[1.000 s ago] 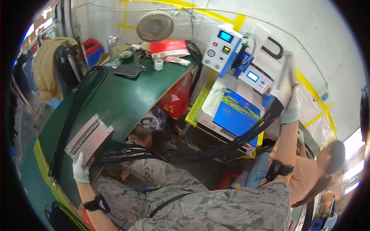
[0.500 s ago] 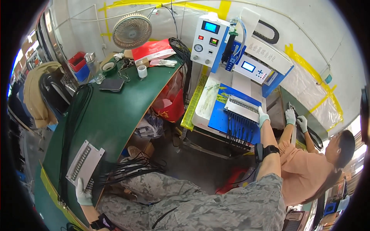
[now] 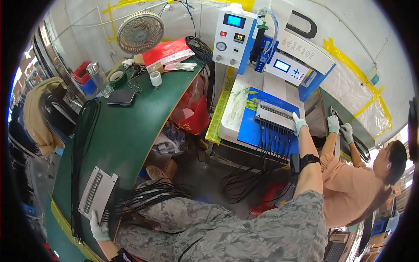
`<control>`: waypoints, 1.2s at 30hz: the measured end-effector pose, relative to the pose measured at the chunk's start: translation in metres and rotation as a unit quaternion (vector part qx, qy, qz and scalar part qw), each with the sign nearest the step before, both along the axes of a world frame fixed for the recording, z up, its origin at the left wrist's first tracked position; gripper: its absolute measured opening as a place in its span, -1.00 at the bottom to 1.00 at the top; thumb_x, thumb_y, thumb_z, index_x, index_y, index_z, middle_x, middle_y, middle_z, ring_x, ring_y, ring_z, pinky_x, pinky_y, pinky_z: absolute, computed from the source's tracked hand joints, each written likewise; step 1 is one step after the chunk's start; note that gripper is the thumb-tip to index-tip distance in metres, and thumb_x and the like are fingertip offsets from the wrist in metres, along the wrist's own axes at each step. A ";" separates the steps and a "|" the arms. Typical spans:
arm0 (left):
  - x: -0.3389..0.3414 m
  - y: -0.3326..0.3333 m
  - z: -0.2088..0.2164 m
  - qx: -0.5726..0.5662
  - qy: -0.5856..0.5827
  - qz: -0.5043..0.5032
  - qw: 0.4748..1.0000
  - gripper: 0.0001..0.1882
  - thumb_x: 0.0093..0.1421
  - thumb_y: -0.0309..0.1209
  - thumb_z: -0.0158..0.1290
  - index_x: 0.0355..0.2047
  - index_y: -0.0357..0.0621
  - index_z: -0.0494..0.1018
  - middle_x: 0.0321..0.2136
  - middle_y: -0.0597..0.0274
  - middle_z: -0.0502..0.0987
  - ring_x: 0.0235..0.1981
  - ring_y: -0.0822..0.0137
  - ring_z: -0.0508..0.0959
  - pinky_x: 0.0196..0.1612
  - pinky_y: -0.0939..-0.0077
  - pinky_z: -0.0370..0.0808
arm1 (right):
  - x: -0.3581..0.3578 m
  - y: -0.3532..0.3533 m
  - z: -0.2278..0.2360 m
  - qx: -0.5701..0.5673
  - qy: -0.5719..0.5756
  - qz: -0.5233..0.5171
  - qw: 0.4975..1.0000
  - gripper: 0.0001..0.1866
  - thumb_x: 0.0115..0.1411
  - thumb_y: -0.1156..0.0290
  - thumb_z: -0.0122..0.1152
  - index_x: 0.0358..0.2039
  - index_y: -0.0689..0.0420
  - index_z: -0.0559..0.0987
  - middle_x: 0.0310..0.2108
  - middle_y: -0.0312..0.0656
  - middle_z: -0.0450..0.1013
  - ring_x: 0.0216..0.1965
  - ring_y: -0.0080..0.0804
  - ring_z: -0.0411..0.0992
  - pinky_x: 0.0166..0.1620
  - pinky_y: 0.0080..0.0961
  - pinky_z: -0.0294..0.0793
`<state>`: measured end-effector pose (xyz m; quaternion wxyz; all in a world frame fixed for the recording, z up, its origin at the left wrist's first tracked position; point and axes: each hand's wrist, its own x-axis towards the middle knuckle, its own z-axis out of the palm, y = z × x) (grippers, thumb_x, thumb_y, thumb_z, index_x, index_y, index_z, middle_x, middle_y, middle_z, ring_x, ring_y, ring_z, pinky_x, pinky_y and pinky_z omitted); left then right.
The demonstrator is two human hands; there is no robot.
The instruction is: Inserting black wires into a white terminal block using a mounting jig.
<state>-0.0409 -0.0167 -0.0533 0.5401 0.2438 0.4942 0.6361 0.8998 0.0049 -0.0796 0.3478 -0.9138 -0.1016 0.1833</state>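
Observation:
My left hand (image 3: 99, 227), in a pale glove, grips the near corner of a flat metal fixture (image 3: 97, 192) on the green table. A row of small connectors runs along that fixture, and a bundle of black cables (image 3: 161, 193) trails from it across my lap. My right hand (image 3: 299, 123), gloved too, holds the right end of a similar fixture (image 3: 276, 115) lying on the blue plate (image 3: 248, 131) of a bench machine. Black cables (image 3: 273, 139) fan out from this second fixture and hang over the front edge. The fingertips of both hands are partly hidden.
The machine's control box (image 3: 233, 41) and dispensing head (image 3: 262, 56) stand behind the blue plate. On the table are a fan (image 3: 140, 32), a phone (image 3: 121, 97), a glass bottle (image 3: 100, 78) and tape (image 3: 156, 78). A co-worker (image 3: 353, 183) handles parts at the right.
The view has shifted slightly. More of the right fixture's cables now show hanging below the machine's front edge. Both hands keep their holds on the fixtures.

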 end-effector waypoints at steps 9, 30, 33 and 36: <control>0.002 -0.005 0.007 -0.009 0.021 -0.009 1.000 -0.57 0.27 -0.37 0.02 0.11 -0.22 0.30 -0.04 0.12 0.48 -0.14 0.23 0.56 -0.16 0.30 0.60 | -0.044 0.006 0.039 -0.245 -0.167 0.050 0.954 -0.18 0.11 -0.39 -0.15 0.03 0.08 0.53 0.02 0.02 0.45 0.06 -0.10 0.41 0.07 -0.23 0.36; -0.010 0.008 -0.030 -0.009 -0.029 -0.044 0.999 -0.57 0.27 -0.34 0.02 0.10 -0.25 0.31 -0.02 0.11 0.48 -0.08 0.21 0.54 -0.09 0.29 0.58 | 0.089 -0.194 -0.118 -0.145 -0.180 0.289 0.929 -0.04 0.01 0.35 0.27 0.36 -0.25 -0.05 0.33 0.01 -0.01 0.11 -0.01 0.33 0.11 -0.34 0.38; -0.014 -0.004 -0.002 -0.005 0.020 -0.022 1.000 -0.57 0.27 -0.33 0.02 0.10 -0.25 0.31 -0.02 0.11 0.48 -0.08 0.21 0.54 -0.09 0.30 0.58 | -0.002 -0.163 -0.097 -0.237 -0.172 0.258 0.921 -0.05 -0.02 0.32 0.30 0.34 -0.30 0.00 0.34 -0.01 -0.02 0.11 -0.02 0.34 0.12 -0.33 0.37; -0.012 -0.005 0.002 -0.010 0.011 -0.026 1.000 -0.58 0.28 -0.33 0.02 0.10 -0.25 0.31 -0.02 0.11 0.48 -0.09 0.21 0.54 -0.09 0.31 0.58 | -0.039 -0.157 -0.046 -0.281 -0.221 0.244 0.902 -0.12 -0.03 0.30 0.31 0.30 -0.28 0.11 0.32 -0.03 0.03 0.09 -0.03 0.36 0.11 -0.32 0.39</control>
